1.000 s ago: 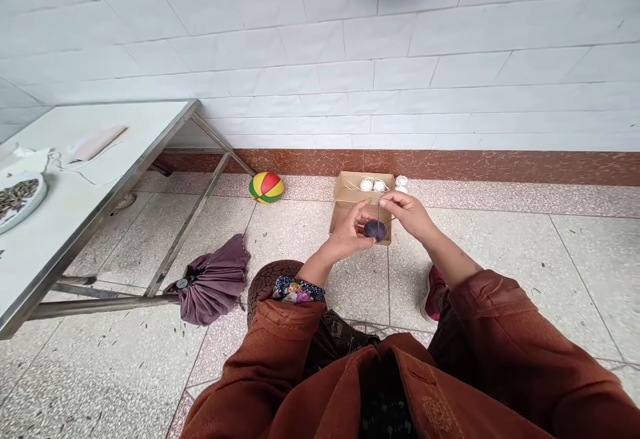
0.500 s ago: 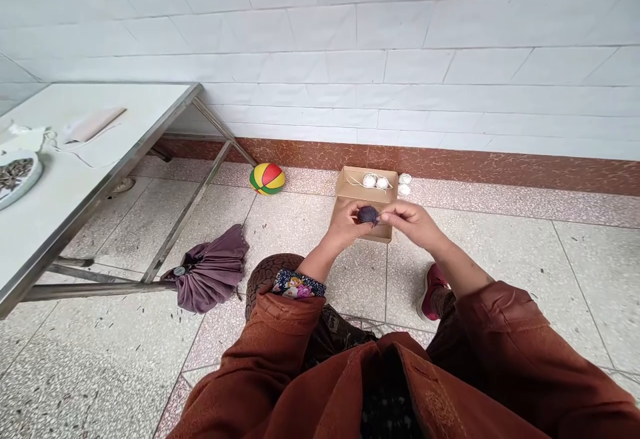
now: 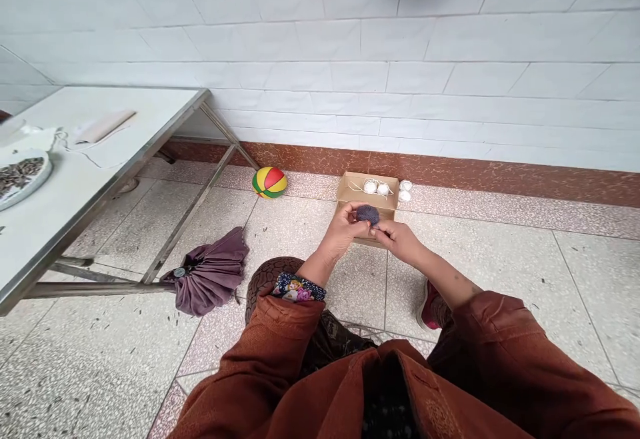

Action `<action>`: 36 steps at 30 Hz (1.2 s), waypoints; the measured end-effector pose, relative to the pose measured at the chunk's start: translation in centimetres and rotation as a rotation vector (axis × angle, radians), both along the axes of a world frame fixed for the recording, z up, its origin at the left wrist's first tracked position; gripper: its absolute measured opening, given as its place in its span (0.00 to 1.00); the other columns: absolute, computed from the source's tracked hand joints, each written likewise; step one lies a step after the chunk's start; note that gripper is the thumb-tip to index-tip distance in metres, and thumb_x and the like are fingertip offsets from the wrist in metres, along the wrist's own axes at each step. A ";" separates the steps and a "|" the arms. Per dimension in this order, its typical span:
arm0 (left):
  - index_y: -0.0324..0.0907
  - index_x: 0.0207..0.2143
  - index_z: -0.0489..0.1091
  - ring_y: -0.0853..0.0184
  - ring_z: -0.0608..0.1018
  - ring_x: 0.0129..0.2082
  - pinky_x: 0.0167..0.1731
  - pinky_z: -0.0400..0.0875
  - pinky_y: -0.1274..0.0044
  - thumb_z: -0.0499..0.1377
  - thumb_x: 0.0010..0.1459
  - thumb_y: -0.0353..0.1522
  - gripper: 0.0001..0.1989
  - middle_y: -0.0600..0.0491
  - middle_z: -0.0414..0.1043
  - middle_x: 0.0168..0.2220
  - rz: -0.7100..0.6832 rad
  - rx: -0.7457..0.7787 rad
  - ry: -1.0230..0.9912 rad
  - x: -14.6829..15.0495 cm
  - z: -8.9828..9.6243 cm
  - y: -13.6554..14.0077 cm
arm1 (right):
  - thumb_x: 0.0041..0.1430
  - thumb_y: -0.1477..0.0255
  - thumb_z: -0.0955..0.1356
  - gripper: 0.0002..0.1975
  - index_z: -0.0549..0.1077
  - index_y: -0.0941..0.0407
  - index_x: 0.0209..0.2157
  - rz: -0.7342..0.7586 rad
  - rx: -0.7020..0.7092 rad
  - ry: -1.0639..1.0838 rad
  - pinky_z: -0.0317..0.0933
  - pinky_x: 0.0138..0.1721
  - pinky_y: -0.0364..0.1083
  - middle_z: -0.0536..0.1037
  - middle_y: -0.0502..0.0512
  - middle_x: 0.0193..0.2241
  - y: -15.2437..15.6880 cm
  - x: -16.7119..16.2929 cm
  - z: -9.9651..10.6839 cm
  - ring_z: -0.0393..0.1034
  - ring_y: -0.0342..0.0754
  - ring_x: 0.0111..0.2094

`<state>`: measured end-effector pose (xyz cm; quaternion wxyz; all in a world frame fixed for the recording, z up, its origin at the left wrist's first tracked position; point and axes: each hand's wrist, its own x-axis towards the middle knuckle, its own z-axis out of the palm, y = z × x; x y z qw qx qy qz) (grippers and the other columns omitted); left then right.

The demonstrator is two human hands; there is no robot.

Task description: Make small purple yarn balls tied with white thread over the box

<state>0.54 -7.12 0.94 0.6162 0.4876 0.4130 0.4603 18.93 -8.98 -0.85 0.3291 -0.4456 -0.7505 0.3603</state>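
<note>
A small dark blue-grey ball of yarn (image 3: 368,214) is gripped in the fingers of my left hand (image 3: 346,229). Close against its lower right side, my right hand (image 3: 397,238) pinches with thumb and forefinger; a strand of the yarn seems to be between them, though it is too fine to make out clearly. Below and behind both hands an open cardboard box (image 3: 345,189) lies on the floor. White yarn balls (image 3: 371,186) with loose ends sit in its far part, while my hands cover much of its near part.
More white balls (image 3: 405,190) lie right of the box by the wall. A colourful ball (image 3: 269,182) rests near the leg of a metal-framed table (image 3: 165,109). On that table stands a dish of dark bits (image 3: 23,176). A folded purple umbrella (image 3: 213,272) leans at the lower frame.
My right hand has moved slightly left and down, to the underside of the yarn ball. The ball has turned a little in my left hand, and the view has tilted slightly.
</note>
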 end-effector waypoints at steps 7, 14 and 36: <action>0.44 0.55 0.68 0.64 0.75 0.41 0.40 0.70 0.72 0.69 0.41 0.27 0.36 0.48 0.72 0.47 -0.132 0.111 0.321 0.5 -0.5 -0.4 | 0.64 0.58 0.69 0.13 0.78 0.54 0.35 0.065 -0.071 0.207 0.65 0.34 0.45 0.79 0.52 0.30 0.7 1.6 4.0 0.71 0.46 0.31; 0.47 0.57 0.68 0.63 0.75 0.49 0.49 0.68 0.71 0.70 0.46 0.29 0.35 0.48 0.73 0.51 -0.298 -0.027 -0.142 0.4 0.3 -0.9 | 0.65 0.58 0.67 0.15 0.74 0.54 0.30 -0.158 -0.105 0.163 0.62 0.36 0.47 0.76 0.51 0.28 3.1 0.9 0.4 0.69 0.47 0.31; 0.51 0.70 0.48 0.64 0.78 0.41 0.44 0.69 0.69 0.71 0.47 0.30 0.53 0.50 0.75 0.43 -0.489 -0.094 -0.088 1.4 -0.8 -1.7 | 0.59 0.58 0.73 0.13 0.76 0.53 0.31 -0.196 -0.005 0.289 0.60 0.32 0.46 0.74 0.49 0.26 3.3 1.7 2.1 0.64 0.45 0.28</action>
